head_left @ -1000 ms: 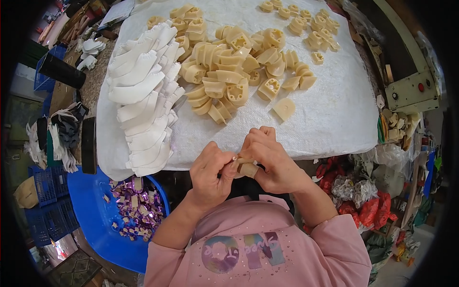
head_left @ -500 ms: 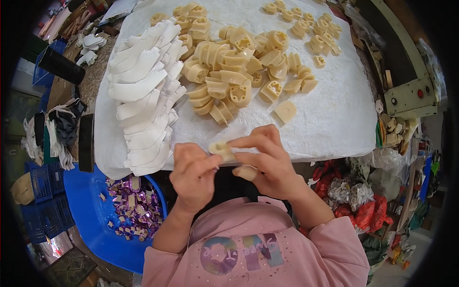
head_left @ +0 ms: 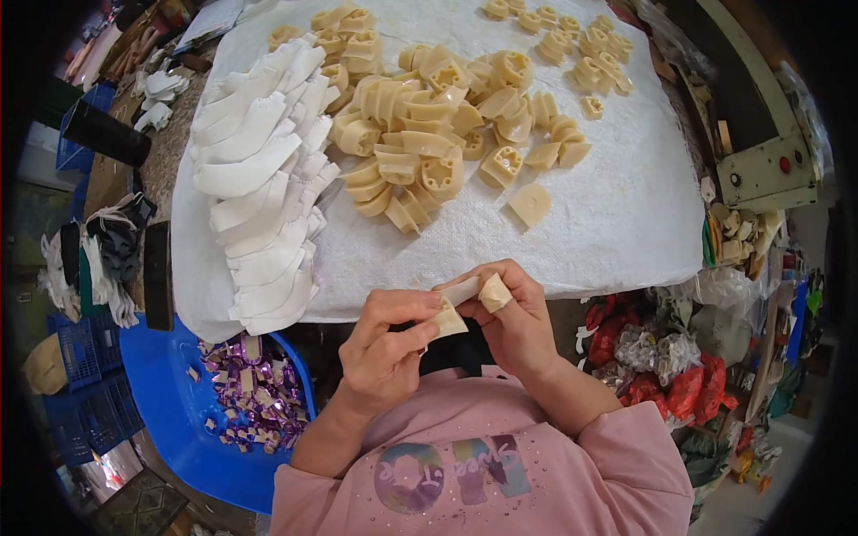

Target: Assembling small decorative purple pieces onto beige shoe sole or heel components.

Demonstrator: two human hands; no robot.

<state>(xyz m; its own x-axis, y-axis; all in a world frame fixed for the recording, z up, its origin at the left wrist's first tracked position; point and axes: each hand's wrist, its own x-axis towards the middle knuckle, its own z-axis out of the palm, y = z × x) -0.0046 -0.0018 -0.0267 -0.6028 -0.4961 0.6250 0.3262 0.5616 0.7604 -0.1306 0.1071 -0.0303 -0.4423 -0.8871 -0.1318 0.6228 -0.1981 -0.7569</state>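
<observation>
Surface: we see a white woven cloth over it, filling the upper middle of the frame.
White stack: curved white pieces overlapped in a column, left of centre on the cloth.
Cream pile: moulded cream parts heaped at upper centre, with a looser scatter toward the upper right.
Blue tub: lower left, below the cloth's edge, holding purple scraps.
Bags: red and clear crinkled bags, lower right, beside the sleeve.
Control box: cream, with a red and a dark button, right edge.
Left hand: fingers curled, thumb and fingertips pinched on the part.
Right hand: closed round the same part's other end, a cream wedge showing at the fingertips.
Part: bottom centre, just below the cloth's near edge, held between both hands.
Handling: we judge it light, stiff and smooth, hardly fragile; best pinched at its ends.
</observation>
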